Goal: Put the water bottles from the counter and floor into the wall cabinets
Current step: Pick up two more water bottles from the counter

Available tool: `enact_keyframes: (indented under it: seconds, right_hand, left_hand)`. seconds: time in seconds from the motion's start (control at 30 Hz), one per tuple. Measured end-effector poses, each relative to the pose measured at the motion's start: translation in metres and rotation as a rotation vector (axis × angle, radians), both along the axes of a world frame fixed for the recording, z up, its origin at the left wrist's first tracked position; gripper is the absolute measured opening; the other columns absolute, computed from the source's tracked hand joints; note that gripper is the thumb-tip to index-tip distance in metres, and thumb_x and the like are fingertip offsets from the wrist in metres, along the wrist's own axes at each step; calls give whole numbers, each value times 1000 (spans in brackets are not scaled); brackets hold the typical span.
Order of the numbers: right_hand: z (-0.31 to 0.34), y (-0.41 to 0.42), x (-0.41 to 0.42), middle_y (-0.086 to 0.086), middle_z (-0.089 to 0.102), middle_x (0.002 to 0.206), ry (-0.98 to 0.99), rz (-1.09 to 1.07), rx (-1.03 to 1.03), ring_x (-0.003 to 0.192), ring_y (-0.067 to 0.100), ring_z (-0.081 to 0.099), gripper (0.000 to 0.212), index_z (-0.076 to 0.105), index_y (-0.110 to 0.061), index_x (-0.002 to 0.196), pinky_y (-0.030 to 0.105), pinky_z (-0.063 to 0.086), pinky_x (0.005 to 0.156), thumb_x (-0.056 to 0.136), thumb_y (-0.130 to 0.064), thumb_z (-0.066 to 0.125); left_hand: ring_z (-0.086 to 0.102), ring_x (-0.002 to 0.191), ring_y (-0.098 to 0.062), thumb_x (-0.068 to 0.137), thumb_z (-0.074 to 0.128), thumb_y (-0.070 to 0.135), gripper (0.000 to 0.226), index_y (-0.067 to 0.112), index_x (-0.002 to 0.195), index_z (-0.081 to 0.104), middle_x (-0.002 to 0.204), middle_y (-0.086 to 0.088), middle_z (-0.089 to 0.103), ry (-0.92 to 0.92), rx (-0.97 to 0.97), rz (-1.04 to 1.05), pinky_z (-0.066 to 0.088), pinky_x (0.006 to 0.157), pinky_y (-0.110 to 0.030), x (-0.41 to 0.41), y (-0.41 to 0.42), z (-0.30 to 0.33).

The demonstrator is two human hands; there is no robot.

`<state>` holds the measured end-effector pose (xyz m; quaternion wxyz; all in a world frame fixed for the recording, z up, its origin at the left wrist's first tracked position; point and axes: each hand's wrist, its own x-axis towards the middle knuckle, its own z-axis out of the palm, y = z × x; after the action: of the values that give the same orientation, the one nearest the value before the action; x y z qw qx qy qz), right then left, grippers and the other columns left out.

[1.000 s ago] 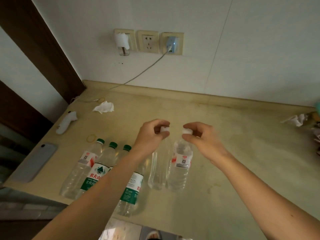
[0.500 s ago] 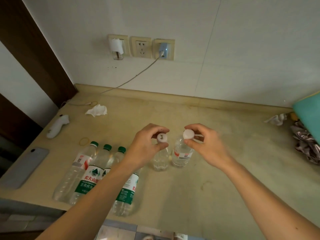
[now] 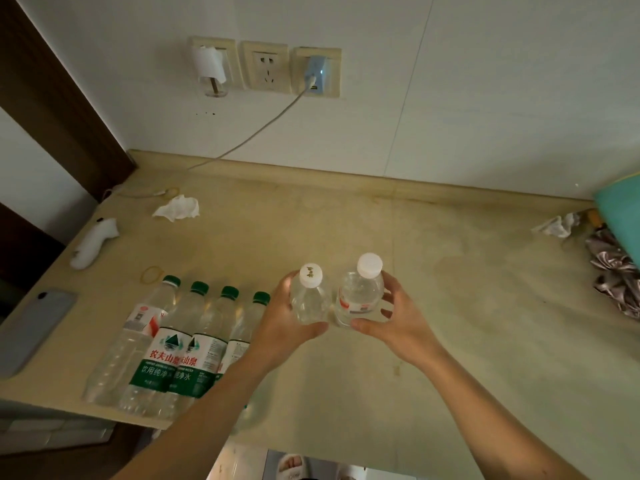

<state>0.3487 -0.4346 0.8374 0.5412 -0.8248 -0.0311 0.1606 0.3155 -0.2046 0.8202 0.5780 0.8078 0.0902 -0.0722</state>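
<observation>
Scanning from the left: four green-capped bottles (image 3: 180,344) lie flat on the counter (image 3: 485,323), side by side, caps pointing at the back wall, long axes running away from me. They sit just beside my left forearm, so that arm is the nearer one for them.

Next, my left hand (image 3: 280,327): grip wrapped round the left bottle (image 3: 309,299), white cap with a mark on it, thumb across the front. Bottle upright, neck toward the camera.

Touching it on the right, the right bottle (image 3: 360,296), plain white cap, red on its label, also upright. My right hand (image 3: 391,323) has its grip curled round the body, fingers on the far side.

Both bottles appear lifted or nearly so; base contact with the counter unclear. Cabinets not in view. Judgement: they lie overhead, so the coming move is straight up along each bottle's axis, caps leading.
</observation>
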Motion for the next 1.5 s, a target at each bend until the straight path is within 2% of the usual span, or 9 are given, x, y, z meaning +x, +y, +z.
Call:
enact_keyframes:
  seconds: [0.1, 0.23, 0.53, 0.67, 0.87, 0.93, 1.1, 1.23, 1.5]
  right_hand:
    - [-15, 0, 8, -23, 64, 125, 39, 17, 89, 120, -2, 58, 86, 47, -39, 138, 19, 50, 99, 68, -22, 93]
    - [-27, 4, 20, -18, 71, 113, 80, 48, 151, 103, 2, 69, 69, 59, -27, 128, 15, 52, 83, 69, -15, 93]
    - [-39, 10, 15, -24, 72, 105, 51, -29, 151, 93, -3, 70, 67, 57, -36, 118, 8, 50, 73, 67, -10, 93]
    - [-31, 8, 9, -16, 76, 97, 60, -121, 159, 88, 1, 72, 60, 63, -27, 115, 12, 52, 68, 66, -9, 92]
    - [3, -15, -7, -8, 77, 99, 26, -243, 189, 93, 8, 73, 62, 65, -27, 114, 30, 55, 81, 58, -27, 92]
    - [23, -20, -11, -7, 77, 101, -19, -271, 202, 97, 11, 73, 64, 65, -26, 115, 33, 56, 85, 57, -30, 92]
    - [95, -28, -23, -12, 77, 100, -178, -340, 239, 97, 5, 72, 56, 67, -27, 112, 17, 54, 75, 63, -25, 93]
    - [171, -35, -35, -11, 78, 100, -377, -407, 292, 95, 5, 73, 55, 67, -28, 111, 17, 55, 74, 63, -22, 94]
    - [338, -55, -60, -1, 77, 108, -795, -487, 386, 106, 19, 71, 67, 67, -20, 118, 45, 56, 94, 57, -35, 91]
  left_hand:
    - [62, 116, -6, 65, 95, 24, 87, 44, 133, 45, 127, 12, 64, 39, -51, 85, 51, 94, -27, -1, -4, -14]
    - [66, 106, -2, 65, 94, 20, 74, 37, 125, 53, 114, 13, 70, 39, -66, 106, 50, 87, -23, 0, -6, -22]
    - [66, 107, -3, 66, 92, 23, 71, 42, 122, 54, 114, 13, 71, 33, -54, 115, 51, 92, -28, -2, -6, -23]
    - [68, 92, -1, 64, 93, 19, 61, 37, 110, 58, 100, 13, 73, 33, -13, 141, 54, 84, -31, -2, -5, -22]
    - [69, 87, 6, 67, 94, 19, 56, 36, 106, 58, 95, 26, 73, -25, 18, 24, 48, 69, -8, 2, -5, 4]
    - [69, 89, 4, 66, 94, 21, 59, 33, 112, 58, 96, 20, 74, -72, -9, 6, 48, 70, -8, 7, -12, 24]
    - [68, 94, 3, 65, 95, 24, 56, 35, 108, 61, 98, 20, 73, -287, -52, -83, 52, 87, -22, 28, -36, 99]
    - [68, 98, 3, 65, 95, 33, 58, 39, 112, 62, 103, 23, 73, -497, -118, -194, 50, 86, -20, 37, -54, 179]
    - [68, 106, -5, 64, 89, 42, 48, 37, 105, 64, 109, 11, 72, -916, -246, -306, 57, 79, -21, 31, -77, 360]
